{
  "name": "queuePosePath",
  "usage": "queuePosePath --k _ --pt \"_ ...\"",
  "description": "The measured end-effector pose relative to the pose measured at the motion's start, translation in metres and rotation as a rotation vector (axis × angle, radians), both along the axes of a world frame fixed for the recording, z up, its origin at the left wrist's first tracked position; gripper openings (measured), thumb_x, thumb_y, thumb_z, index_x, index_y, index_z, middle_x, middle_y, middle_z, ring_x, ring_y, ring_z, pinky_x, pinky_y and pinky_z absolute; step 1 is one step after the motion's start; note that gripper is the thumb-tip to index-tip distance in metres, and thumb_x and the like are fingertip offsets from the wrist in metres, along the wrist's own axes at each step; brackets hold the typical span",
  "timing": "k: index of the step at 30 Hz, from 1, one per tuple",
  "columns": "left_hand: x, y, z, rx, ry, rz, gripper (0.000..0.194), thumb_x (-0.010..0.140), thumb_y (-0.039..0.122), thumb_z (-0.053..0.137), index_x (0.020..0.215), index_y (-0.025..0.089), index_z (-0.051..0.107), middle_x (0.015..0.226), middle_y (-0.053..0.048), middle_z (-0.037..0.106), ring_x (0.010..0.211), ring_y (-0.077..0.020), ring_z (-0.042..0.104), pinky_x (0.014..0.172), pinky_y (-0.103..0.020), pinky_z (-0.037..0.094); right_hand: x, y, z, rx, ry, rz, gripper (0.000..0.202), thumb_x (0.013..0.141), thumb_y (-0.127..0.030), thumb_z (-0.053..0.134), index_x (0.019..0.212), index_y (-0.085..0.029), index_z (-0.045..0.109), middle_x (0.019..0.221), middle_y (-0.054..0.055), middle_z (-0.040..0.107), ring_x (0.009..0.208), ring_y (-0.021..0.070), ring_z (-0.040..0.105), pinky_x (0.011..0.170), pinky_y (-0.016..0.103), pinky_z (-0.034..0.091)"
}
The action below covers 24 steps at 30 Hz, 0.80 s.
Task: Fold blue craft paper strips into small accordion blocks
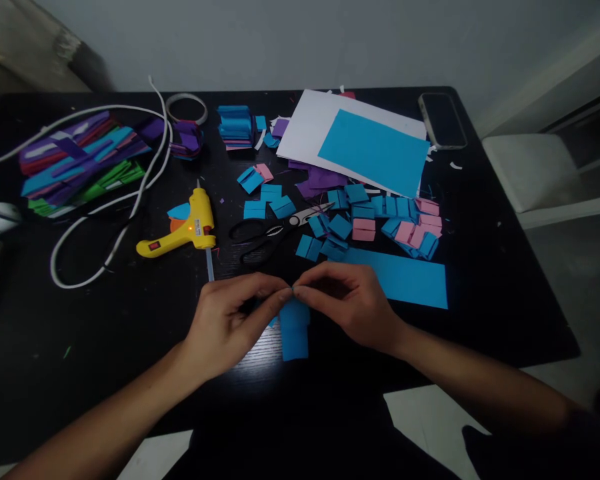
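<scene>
Between my two hands is a strip of blue paper point(295, 337), its lower end hanging toward me over the black table. My left hand point(235, 317) pinches the strip's top edge between thumb and forefinger. At the same edge, my right hand point(350, 300) pinches it too, the fingertips of both hands almost meeting. A wider blue paper strip point(415, 280) lies flat beyond my right hand. Just past my hands rest black-handled scissors point(280, 230) with blades partly apart. Small folded blue paper pieces point(340, 227) and folded pink pieces point(364, 230) lie around the blades.
A yellow glue gun point(183, 230) with a glue stick lies left of the scissors. Its white cable point(125, 200) loops beside bundled coloured paper strips point(80, 163). Farther back are a tape roll point(186, 97), white sheets point(305, 127), a blue sheet point(380, 150) and a phone point(443, 120).
</scene>
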State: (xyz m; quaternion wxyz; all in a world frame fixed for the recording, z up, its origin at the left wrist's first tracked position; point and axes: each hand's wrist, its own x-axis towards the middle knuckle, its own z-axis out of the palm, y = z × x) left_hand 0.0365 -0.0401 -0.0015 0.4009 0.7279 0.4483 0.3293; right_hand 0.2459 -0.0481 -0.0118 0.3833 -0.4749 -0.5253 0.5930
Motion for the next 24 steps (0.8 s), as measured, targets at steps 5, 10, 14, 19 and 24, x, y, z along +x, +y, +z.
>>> queuePosePath --k 5,10,14,19,24 --pt "0.0009 0.0034 0.0006 -0.069 0.011 -0.017 0.009 0.095 0.021 0.068 0.089 0.019 0.074 0.068 0.003 0.072 0.058 -0.0108 0.065 0.054 -0.02 0.05 0.0009 -0.0009 -0.0036 0.005 0.013 -0.001 0.005 0.089 -0.025 0.079 0.093 -0.022 0.078 0.085 0.0 0.077 0.076 0.0142 0.071 0.068 0.025 0.057" --pt "-0.0008 0.0046 -0.0009 -0.075 0.023 -0.044 0.01 0.096 0.021 0.067 0.09 0.018 0.073 0.069 0.003 0.07 0.061 -0.0105 0.067 0.059 -0.02 0.051 0.0008 0.0009 -0.0021 -0.015 0.017 0.005 0.006 0.089 -0.025 0.078 0.091 -0.02 0.076 0.081 -0.001 0.072 0.072 0.0124 0.067 0.063 0.023 0.052" --pt "-0.0011 0.0024 -0.0026 -0.022 0.028 -0.06 0.008 0.096 0.018 0.067 0.09 0.018 0.073 0.073 0.003 0.071 0.063 -0.0097 0.067 0.061 -0.019 0.051 0.0009 0.0009 -0.0002 -0.02 -0.03 0.043 0.011 0.089 -0.03 0.078 0.09 -0.019 0.077 0.079 0.001 0.072 0.069 0.0133 0.065 0.06 0.024 0.05" --pt "-0.0027 -0.0001 -0.0022 0.011 0.017 -0.041 0.008 0.095 0.016 0.067 0.09 0.019 0.072 0.074 0.002 0.072 0.065 -0.0103 0.068 0.062 -0.02 0.052 0.0043 0.0014 -0.0005 -0.012 -0.061 0.053 0.012 0.091 -0.032 0.076 0.092 -0.02 0.079 0.081 0.002 0.075 0.07 0.0148 0.067 0.061 0.026 0.052" --pt "-0.0036 0.0015 -0.0021 0.019 0.029 -0.033 0.009 0.094 0.016 0.067 0.088 0.02 0.072 0.074 0.002 0.073 0.065 -0.0112 0.068 0.063 -0.021 0.053 0.0065 0.0042 -0.0011 -0.026 -0.03 0.043 0.007 0.086 -0.028 0.08 0.087 -0.02 0.078 0.077 0.0 0.074 0.067 0.0138 0.067 0.059 0.024 0.052"
